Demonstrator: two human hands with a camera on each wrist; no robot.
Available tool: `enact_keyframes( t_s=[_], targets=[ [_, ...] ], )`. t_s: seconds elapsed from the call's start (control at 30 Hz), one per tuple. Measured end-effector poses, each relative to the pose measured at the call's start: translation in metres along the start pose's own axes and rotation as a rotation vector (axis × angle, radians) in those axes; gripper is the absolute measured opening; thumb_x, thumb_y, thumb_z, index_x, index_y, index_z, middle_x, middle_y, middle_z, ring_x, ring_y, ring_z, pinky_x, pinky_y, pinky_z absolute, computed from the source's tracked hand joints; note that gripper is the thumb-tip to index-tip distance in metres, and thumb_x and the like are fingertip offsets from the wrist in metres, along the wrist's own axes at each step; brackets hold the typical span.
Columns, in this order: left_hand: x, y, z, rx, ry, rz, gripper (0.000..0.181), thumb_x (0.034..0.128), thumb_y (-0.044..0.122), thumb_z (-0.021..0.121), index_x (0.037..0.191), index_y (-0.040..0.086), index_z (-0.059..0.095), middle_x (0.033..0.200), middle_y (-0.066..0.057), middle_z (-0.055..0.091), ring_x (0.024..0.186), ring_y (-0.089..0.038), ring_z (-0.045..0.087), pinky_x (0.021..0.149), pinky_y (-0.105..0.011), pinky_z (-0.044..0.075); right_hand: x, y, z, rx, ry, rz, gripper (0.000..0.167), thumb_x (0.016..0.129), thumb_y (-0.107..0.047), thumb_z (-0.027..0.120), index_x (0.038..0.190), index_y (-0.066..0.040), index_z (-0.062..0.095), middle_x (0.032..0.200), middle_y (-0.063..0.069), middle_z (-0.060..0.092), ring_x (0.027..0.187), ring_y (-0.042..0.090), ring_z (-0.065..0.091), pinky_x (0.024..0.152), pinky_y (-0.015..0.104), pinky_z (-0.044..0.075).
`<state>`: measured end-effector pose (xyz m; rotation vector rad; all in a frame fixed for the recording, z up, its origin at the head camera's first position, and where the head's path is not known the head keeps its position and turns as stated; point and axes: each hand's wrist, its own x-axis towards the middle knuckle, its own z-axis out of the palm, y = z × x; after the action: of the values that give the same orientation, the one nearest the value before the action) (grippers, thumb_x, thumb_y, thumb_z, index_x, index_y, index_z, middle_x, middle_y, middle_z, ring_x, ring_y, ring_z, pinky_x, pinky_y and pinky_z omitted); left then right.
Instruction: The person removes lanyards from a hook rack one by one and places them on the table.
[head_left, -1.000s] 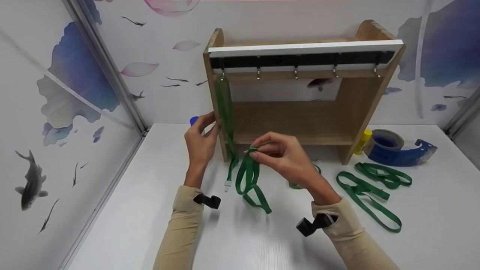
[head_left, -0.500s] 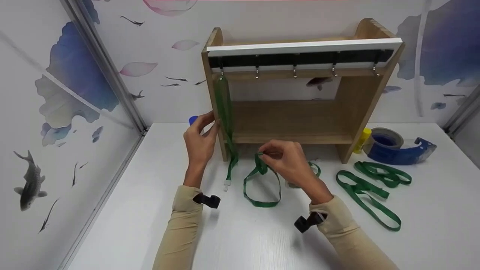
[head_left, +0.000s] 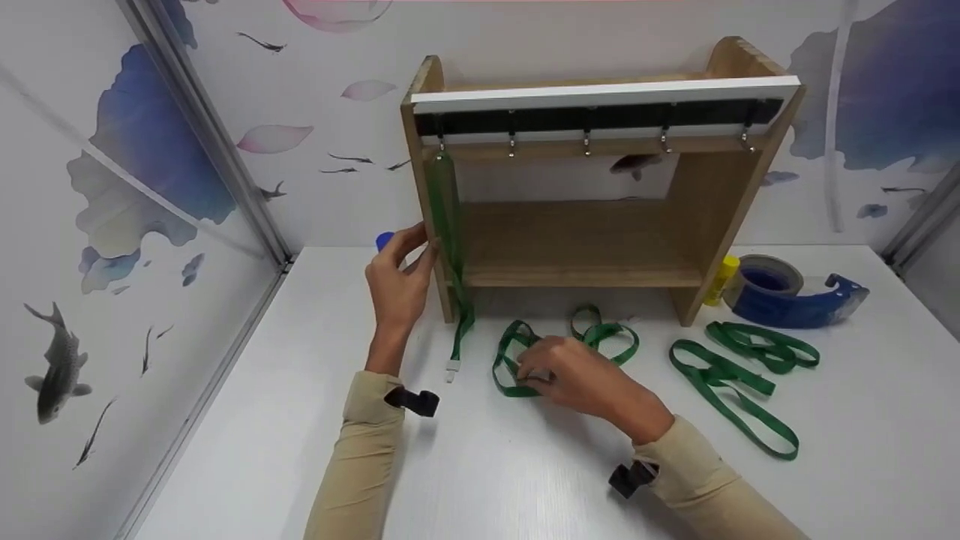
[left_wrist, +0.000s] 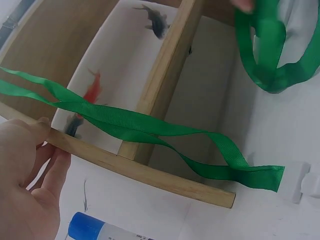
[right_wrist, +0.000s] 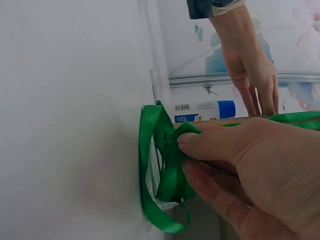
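On the white table (head_left: 480, 480), a green lanyard (right_wrist: 171, 172) sits bunched, pinched by the right hand (head_left: 589, 376); probably light, limp, best taken where doubled. The left hand (head_left: 397, 291) grips the wooden rack's (head_left: 577, 241) side.

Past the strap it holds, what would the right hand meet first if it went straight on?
Probably the hanging strap, near its lower end, though depth in the head view is unclear.
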<state>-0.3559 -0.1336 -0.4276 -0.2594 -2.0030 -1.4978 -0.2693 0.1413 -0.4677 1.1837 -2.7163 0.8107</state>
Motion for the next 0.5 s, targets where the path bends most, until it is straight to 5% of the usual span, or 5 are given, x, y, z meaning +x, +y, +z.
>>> enact_keyframes(
  t_s=[0.5],
  targets=[
    [-0.001,-0.002,0.001,-0.014,-0.001,0.005,0.032,0.1031,0.02,0.077,0.135,0.016,0.075,0.132,-0.002,0.078,0.126,-0.018,0.074,0.102,-0.037,0.065,-0.006,-0.01,0.022,-0.071,-0.053,0.037,0.011,0.096,-0.004,0.081,0.104,-0.01,0.085,0.111,0.004,0.075,0.099,0.017,0.072,0.087,0.034,0.067]
  ],
)
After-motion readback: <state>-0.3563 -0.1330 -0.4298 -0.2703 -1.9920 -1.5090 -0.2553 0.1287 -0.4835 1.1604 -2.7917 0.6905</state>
